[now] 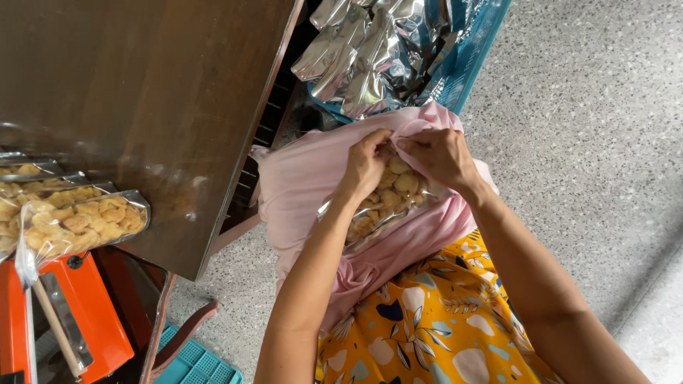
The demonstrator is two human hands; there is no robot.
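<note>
A clear bag of pale yellow snack pieces lies on a pink cloth over my lap. My left hand pinches the top edge of that bag. My right hand grips the same edge beside it, fingertips almost touching the left hand's. The bag's mouth is hidden under my fingers. Several filled bags of the same snack lie at the left on a dark brown table.
A blue plastic basket holding shiny silver foil bags stands on the speckled floor beyond my hands. An orange machine sits at the lower left, a teal crate beside it. My yellow patterned garment covers my lap.
</note>
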